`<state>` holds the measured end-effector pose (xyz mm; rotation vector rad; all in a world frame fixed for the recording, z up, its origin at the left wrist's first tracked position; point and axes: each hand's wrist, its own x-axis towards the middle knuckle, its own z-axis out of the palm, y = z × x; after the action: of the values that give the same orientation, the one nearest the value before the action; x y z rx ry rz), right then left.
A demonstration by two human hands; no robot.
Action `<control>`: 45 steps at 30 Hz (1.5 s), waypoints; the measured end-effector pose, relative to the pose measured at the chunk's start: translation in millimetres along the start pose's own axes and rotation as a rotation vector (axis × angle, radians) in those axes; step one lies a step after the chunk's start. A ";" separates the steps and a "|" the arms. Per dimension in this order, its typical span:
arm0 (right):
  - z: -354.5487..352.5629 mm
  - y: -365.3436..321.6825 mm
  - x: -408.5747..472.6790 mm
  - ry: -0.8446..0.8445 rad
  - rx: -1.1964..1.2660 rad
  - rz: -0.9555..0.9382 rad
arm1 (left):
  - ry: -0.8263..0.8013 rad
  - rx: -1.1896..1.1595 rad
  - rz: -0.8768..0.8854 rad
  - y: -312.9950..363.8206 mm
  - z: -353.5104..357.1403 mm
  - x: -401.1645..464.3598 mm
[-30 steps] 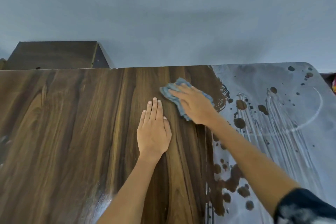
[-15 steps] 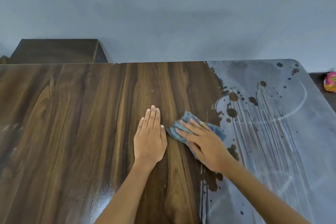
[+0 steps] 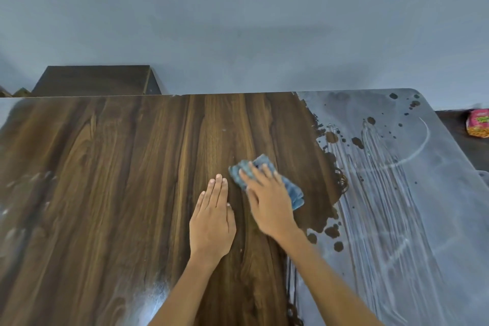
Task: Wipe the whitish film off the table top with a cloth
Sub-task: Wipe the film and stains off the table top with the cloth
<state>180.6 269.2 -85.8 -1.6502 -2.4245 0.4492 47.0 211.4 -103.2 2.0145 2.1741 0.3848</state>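
Blue cloth (image 3: 267,182) lies crumpled on the bare wood of the table top (image 3: 111,193), near the middle of the view, a little short of the ragged edge where the whitish film (image 3: 412,193) begins. Right hand (image 3: 270,201) lies flat on top of the cloth, fingers straight and slightly spread, pressing it down against the wood — no curl or pinch visible. Cloth shows beyond the fingertips on the far side and sticks out from under the hand on the right.

Left hand (image 3: 213,219) lies palm down on the bare wood just beside the right hand, fingers straight and held together, thumb alongside. It holds nothing and does not touch the cloth.

Film covers the right portion of the table top, from the far edge to the near edge of the view. Its surface is streaked with long pale lines running toward the viewer, crossed by a curved white arc, and broken by dark round spots where the wood shows through. Boundary between film and wood is irregular — blotchy, with small dark patches just right of the right wrist. Faint pale smears also show at the far left of the wood.

Beyond the table: a plain grey-blue wall (image 3: 238,21), a dark wooden cabinet (image 3: 95,81) at the left rear, and a pink and orange packet (image 3: 478,123) at the right edge, off the table.
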 end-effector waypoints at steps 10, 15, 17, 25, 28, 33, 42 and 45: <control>-22.6 32.2 -55.1 -0.028 -0.058 0.059 | 0.037 -0.105 -0.019 -5.3 -6.4 -24.1; -12.3 -13.8 -2.3 0.037 0.024 0.255 | 0.105 -0.217 -0.044 -7.5 -7.5 -37.2; 1.3 -38.6 -20.9 -0.015 0.029 0.118 | 0.137 -0.298 -0.071 -10.5 -7.7 -42.9; 13.3 -38.1 -131.7 -0.159 -0.063 -0.132 | 0.080 -0.381 -0.190 -19.0 -15.2 -73.8; 0.7 -20.4 -138.1 -0.139 -0.127 -0.147 | 0.064 -0.368 -0.170 -19.4 -18.6 -78.1; -3.0 -22.1 -110.0 -0.013 0.026 -0.025 | 0.052 -0.359 -0.132 -22.2 -21.3 -83.6; 18.7 -79.5 -105.3 0.008 0.161 -0.034 | 0.063 -0.399 -0.146 -21.9 -23.5 -89.3; 26.1 -66.4 -153.4 -0.060 0.084 -0.163 | 0.059 -0.381 -0.125 -24.6 -21.9 -99.2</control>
<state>171.3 100.3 -83.7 -1.4117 -2.5204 0.5732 25.7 109.4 -95.5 1.6736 2.0539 0.7808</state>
